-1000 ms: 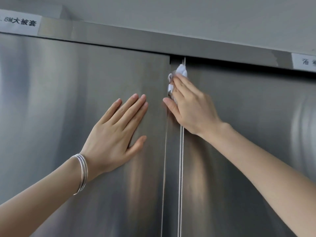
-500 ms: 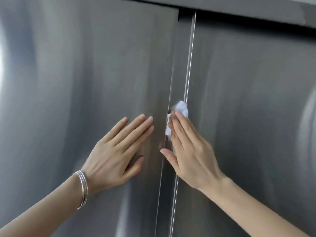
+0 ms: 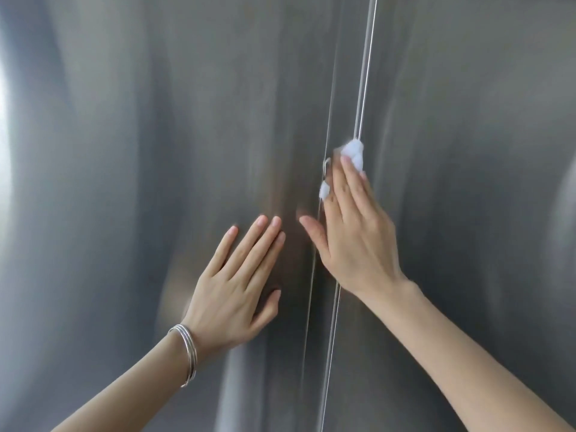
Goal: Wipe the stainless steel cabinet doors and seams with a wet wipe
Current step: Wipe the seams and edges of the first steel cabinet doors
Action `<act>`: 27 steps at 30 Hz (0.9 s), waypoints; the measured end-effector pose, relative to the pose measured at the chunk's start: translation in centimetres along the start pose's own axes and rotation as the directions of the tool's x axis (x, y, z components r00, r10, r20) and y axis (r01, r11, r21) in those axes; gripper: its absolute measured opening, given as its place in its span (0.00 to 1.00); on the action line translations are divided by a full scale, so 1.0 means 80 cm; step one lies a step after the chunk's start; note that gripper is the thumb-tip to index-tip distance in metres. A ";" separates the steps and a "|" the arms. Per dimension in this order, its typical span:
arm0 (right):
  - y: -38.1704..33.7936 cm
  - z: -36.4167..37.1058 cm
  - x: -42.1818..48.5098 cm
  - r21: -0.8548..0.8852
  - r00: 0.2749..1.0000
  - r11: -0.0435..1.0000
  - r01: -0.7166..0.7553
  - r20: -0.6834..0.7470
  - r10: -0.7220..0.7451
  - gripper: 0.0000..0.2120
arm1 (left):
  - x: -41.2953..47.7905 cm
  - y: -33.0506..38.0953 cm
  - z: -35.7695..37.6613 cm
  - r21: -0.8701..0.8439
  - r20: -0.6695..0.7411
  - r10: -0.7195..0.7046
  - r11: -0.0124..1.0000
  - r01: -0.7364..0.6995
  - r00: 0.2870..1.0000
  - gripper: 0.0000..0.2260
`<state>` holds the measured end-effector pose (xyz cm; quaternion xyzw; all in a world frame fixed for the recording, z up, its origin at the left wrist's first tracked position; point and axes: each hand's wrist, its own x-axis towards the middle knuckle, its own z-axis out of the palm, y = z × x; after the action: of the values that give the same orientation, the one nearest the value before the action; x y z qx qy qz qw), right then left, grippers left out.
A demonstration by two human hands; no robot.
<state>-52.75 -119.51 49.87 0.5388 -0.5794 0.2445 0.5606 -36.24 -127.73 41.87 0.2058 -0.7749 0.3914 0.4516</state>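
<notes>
The wipe, right of frame centre, is pressed onto the seam under the flat fingers of the right hand, while the left hand lies flat and empty on the left door, so the seam looks mid-wipe, with its lower stretch and the right door seemingly yet to do.

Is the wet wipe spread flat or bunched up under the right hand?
Bunched. The wet wipe shows as a crumpled wad above the right hand, another bit poking out beside the forefinger, pressed on the seam.
</notes>
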 end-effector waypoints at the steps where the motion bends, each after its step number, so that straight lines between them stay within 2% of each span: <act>1: 0.004 -0.003 0.022 -0.014 0.999 0.999 -0.031 -0.014 0.031 0.33 | 0.000 0.000 0.000 0.002 -0.006 -0.004 1.000 0.004 1.000 0.32; 3: -0.001 0.001 0.016 -0.040 0.999 0.999 -0.034 0.015 0.035 0.33 | 0.000 0.000 0.000 -0.007 -0.017 -0.002 1.000 0.002 1.000 0.32; 6: -0.036 0.012 -0.096 -0.021 0.986 0.999 0.043 0.163 -0.039 0.32 | 0.000 -0.002 0.001 -0.029 -0.029 0.004 1.000 -0.005 1.000 0.32; 7: -0.041 0.010 -0.125 -0.006 0.981 0.996 0.086 0.174 -0.083 0.31 | -0.001 -0.002 0.002 -0.027 -0.029 0.005 1.000 -0.005 1.000 0.32; 9: -0.031 0.015 -0.122 0.009 0.985 0.991 0.131 0.111 -0.131 0.30 | -0.001 -0.002 0.004 -0.009 -0.038 0.013 1.000 -0.013 0.999 0.32; 13: -0.009 0.005 -0.005 -0.012 0.997 0.999 -0.038 -0.062 0.037 0.30 | -0.002 -0.003 0.008 -0.011 -0.057 0.021 1.000 -0.022 0.998 0.32; 16: -0.031 0.015 -0.040 -0.073 0.994 0.993 -0.095 0.052 0.099 0.32 | -0.001 -0.002 0.005 -0.025 -0.065 0.024 0.999 -0.026 0.998 0.32; 18: -0.051 0.021 -0.111 -0.143 0.982 0.990 0.009 0.186 0.018 0.32 | 0.000 -0.003 0.004 -0.026 -0.069 0.028 0.999 -0.030 0.997 0.32; 20: -0.049 0.016 -0.149 -0.093 0.965 0.989 0.116 0.245 -0.091 0.30 | -0.002 -0.002 0.004 -0.016 -0.055 0.025 1.000 -0.026 0.998 0.32; 22: -0.033 0.010 -0.125 -0.027 0.970 0.990 0.140 0.206 -0.132 0.27 | -0.002 -0.001 0.004 -0.013 -0.050 0.024 1.000 -0.024 0.998 0.33; 25: -0.020 -0.004 -0.068 0.082 0.992 0.995 0.053 0.108 -0.062 0.23 | -0.002 -0.002 0.003 -0.017 -0.052 0.017 1.000 -0.018 0.999 0.32; 27: -0.018 -0.005 -0.069 0.122 0.996 0.992 0.041 0.070 -0.049 0.19 | -0.004 -0.002 0.003 -0.028 -0.046 0.057 0.998 -0.058 0.997 0.30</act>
<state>-52.47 -117.68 44.45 0.5932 -0.5712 0.2466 0.5109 -36.11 -128.04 41.61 0.1678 -0.7757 0.3976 0.4606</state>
